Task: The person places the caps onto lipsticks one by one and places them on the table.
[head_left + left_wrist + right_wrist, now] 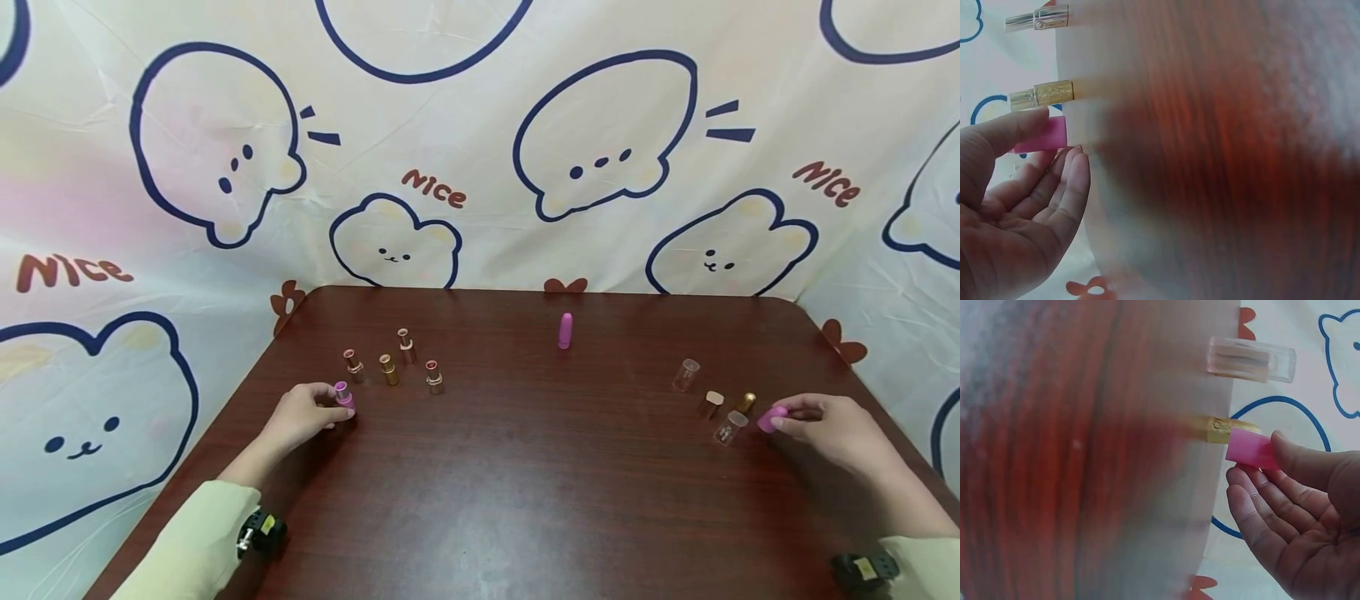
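Note:
At the table's left side, my left hand (300, 414) pinches an uncapped pink lipstick tube (345, 397) between thumb and fingers, upright at the tabletop. Close beyond it stand a gold lipstick (389, 372) and several rose-brown ones, including a lipstick (434, 379) with a reddish tip. On the right, thumb and fingers of my right hand (832, 429) hold a pink lipstick cap (1250, 449). Beside that cap are a gold cap (746, 403), a clear cap (730, 429) and a rose-brown cap (712, 406). Whether either pink piece touches the table, I cannot tell.
A closed-looking pink lipstick (565, 331) stands alone near the back edge of the dark brown table (525, 483). Another clear cap (686, 375) stands farther back on the right. A printed cloth (487, 125) hangs behind the table and along its sides.

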A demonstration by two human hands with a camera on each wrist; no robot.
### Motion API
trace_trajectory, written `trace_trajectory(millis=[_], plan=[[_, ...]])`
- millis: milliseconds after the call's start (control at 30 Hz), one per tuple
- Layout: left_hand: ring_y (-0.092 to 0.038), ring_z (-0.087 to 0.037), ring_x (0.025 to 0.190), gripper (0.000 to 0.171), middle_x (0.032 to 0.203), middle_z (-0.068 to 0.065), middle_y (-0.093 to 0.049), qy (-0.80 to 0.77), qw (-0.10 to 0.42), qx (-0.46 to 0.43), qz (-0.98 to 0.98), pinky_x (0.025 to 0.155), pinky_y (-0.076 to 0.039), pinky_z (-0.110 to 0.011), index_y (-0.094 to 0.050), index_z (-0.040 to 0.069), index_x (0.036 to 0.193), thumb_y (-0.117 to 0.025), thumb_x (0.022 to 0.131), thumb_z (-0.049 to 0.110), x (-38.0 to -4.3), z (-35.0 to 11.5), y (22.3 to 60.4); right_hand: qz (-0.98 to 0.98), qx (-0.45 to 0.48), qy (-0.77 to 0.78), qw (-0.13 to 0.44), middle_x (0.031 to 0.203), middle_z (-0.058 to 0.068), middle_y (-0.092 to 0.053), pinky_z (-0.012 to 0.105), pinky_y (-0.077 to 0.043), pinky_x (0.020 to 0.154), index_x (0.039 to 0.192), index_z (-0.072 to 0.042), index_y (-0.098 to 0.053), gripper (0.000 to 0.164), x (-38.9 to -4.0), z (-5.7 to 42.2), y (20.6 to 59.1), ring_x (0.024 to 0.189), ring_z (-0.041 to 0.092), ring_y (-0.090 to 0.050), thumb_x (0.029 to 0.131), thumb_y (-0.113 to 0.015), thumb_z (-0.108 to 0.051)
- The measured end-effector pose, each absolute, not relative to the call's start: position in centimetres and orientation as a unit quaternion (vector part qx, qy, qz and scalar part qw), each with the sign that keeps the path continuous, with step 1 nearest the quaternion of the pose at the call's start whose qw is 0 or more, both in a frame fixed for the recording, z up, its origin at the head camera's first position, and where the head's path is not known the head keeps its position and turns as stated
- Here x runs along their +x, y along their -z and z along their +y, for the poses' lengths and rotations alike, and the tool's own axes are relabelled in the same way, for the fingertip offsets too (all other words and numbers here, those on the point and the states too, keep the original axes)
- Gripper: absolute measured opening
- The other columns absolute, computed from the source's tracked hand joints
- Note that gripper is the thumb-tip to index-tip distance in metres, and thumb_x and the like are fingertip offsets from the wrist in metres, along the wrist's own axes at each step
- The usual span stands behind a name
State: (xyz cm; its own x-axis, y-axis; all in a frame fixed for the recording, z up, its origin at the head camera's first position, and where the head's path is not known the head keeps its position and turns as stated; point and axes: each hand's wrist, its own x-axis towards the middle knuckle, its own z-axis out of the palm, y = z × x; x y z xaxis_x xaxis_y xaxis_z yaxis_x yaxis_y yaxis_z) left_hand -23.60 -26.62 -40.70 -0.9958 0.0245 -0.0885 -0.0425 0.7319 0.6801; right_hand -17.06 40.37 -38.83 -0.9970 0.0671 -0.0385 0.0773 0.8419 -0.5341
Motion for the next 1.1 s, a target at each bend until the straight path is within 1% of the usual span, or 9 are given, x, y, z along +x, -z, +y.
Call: trace_trajectory(millis=[167,267,500,767,933,1100], plan=[[-0.061,-0.018,0.063,0.028,0.081,-0.008,-0.062,-0.378,0.039,-0.006,0.925,0.059,-0.048,-0.029,-0.058,0.001,0.089,-0.07,0.075,0.022,-23.5,-26.4,40.5,0.954,0.043,0.296,-0.003,0.084,0.011,-0.064,0.027,-0.041,0.055,0.099,0.0,-0.061,0.05,-16.9,40.8,38.3,0.07,0.017,-0.053,0.077,-0.062,-0.046],[-0.062,-0.019,0.064,0.024,0.079,-0.009,-0.063,-0.391,0.039,-0.009,0.92,0.061,-0.05,-0.031,-0.058,0.001,0.087,-0.069,0.075,0.019,-23.4,-26.2,40.3,0.951,0.051,0.305,-0.011,0.084,0.013,-0.065,0.027,-0.043,0.055,0.099,0.001,-0.06,0.051,-16.9,40.8,38.2,0.07,0.018,-0.055,0.077,-0.062,-0.045],[-0.062,-0.02,0.065,0.025,0.079,-0.009,-0.062,-0.391,0.038,-0.003,0.919,0.063,-0.05,-0.032,-0.056,0.001,0.089,-0.068,0.077,0.02,-23.1,-26.0,40.0,0.943,0.064,0.327,-0.016,0.086,0.017,-0.062,0.028,-0.047,0.055,0.103,0.005,-0.055,0.055,-16.9,41.2,37.9,0.072,0.023,-0.056,0.08,-0.059,-0.044],[-0.062,-0.023,0.064,0.027,0.081,-0.011,-0.062,-0.411,0.017,0.028,0.911,0.061,-0.05,-0.035,-0.057,0.0,0.091,-0.069,0.076,0.019,-22.9,-25.6,39.9,0.938,0.085,0.335,-0.034,0.089,0.021,-0.061,0.031,-0.047,0.055,0.108,0.004,-0.052,0.062,-16.9,40.8,37.0,0.073,0.028,-0.057,0.08,-0.055,-0.051],[-0.062,-0.023,0.065,0.029,0.081,-0.01,-0.062,-0.423,0.006,0.045,0.905,0.06,-0.05,-0.035,-0.059,0.0,0.09,-0.07,0.075,0.022,-22.9,-25.1,39.8,0.938,0.104,0.327,-0.051,0.094,0.023,-0.059,0.033,-0.043,0.056,0.11,0.001,-0.053,0.065,-17.1,40.1,36.5,0.081,0.032,-0.051,0.079,-0.053,-0.055],[-0.061,-0.023,0.065,0.032,0.081,-0.01,-0.061,-0.435,-0.012,0.067,0.898,0.059,-0.05,-0.036,-0.061,0.001,0.092,-0.071,0.074,0.026,-22.8,-24.4,39.4,0.924,0.114,0.361,-0.055,0.109,0.025,-0.054,0.042,-0.042,0.064,0.114,-0.005,-0.054,0.064,-17.3,38.9,36.1,0.096,0.034,-0.044,0.079,-0.049,-0.058]])
